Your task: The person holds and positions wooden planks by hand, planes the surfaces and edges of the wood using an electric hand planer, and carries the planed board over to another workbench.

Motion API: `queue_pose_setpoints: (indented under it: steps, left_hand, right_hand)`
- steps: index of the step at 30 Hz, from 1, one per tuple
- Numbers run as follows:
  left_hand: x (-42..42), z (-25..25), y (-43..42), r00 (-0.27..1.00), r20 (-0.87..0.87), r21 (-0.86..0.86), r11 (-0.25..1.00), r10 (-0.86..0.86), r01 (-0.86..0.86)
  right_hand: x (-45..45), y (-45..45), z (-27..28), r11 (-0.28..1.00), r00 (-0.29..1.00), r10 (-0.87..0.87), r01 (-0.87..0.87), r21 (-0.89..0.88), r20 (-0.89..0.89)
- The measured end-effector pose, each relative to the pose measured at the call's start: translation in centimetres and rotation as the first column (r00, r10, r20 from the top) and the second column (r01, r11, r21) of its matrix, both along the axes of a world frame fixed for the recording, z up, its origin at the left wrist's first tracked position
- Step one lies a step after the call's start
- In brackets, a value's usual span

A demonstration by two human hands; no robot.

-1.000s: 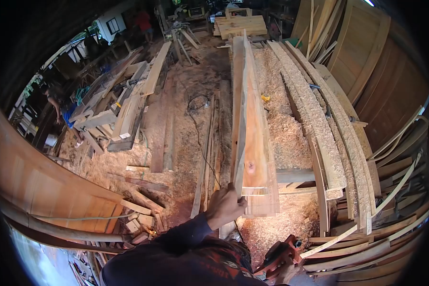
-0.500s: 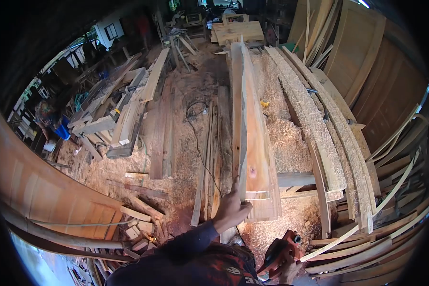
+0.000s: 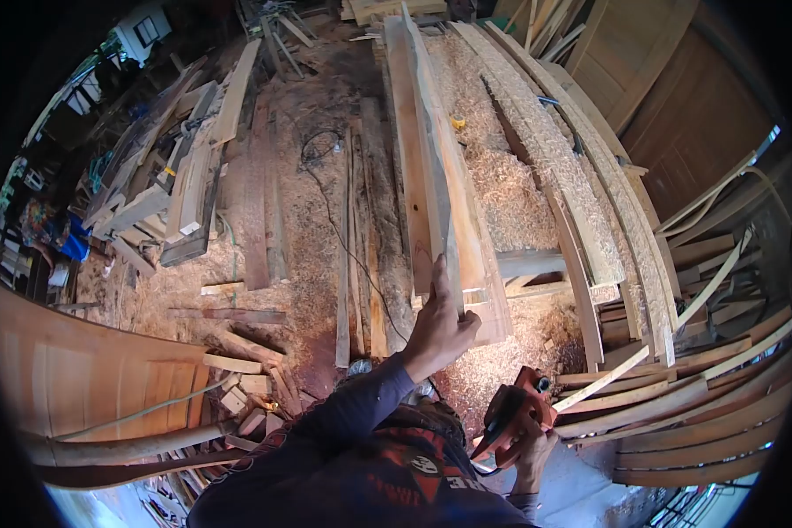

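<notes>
My left hand (image 3: pixel 442 333) is wrapped round the near end of a long plank (image 3: pixel 414 167), which stands tilted on its edge. Its index finger stretches forward along the wood. Beside and under this plank lies a wider pale board (image 3: pixel 477 255). Low on the right, my right hand (image 3: pixel 530 447) grips an orange-red electric hand planer (image 3: pixel 507 414), held in the air near my body and apart from the wood. The planer's underside is not clearly visible.
Long beams (image 3: pixel 546 150) covered in shavings run along the right. Stacked strips (image 3: pixel 678 387) fill the lower right. Offcuts (image 3: pixel 246 387) and a curved wooden panel (image 3: pixel 88 352) lie left. A black cord (image 3: pixel 343 238) crosses the floor. Another person (image 3: pixel 48 229) is at far left.
My view has tipped downward, so the scene sits higher in it. The plank in my left hand has turned, showing more of its left face. The planer has come up in my right hand.
</notes>
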State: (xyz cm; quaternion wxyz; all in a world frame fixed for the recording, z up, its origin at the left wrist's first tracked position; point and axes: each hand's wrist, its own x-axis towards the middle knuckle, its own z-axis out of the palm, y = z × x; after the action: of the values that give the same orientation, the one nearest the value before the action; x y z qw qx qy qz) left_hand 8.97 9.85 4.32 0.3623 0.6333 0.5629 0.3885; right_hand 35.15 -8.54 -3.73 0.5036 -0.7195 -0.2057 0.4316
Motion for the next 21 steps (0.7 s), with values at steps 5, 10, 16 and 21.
queue_pose_setpoints:
  steps: [5,10,16,21]
  left_hand:
    - [-0.7,-1.7,1.3,0.992,0.072,0.096,0.991,-0.102,0.095]
    - [-3.1,-1.9,2.2,0.952,0.283,-0.172,0.970,-0.117,0.170]
    - [-10.6,-9.7,1.2,0.960,0.277,-0.377,0.913,-0.049,0.156]
    - [-11.6,-15.9,-4.8,0.893,0.282,-0.314,0.845,-0.352,0.432]
  right_hand:
    - [-2.1,-2.3,2.9,0.996,0.996,-0.084,0.083,-0.039,-0.025]
    - [-4.9,-4.2,7.5,0.994,0.992,-0.103,0.106,-0.038,0.073]
    - [-8.7,-4.8,13.2,0.954,0.959,-0.285,0.284,0.094,-0.002]
    - [-11.7,-4.6,19.1,0.976,0.948,-0.218,0.208,0.070,0.232]
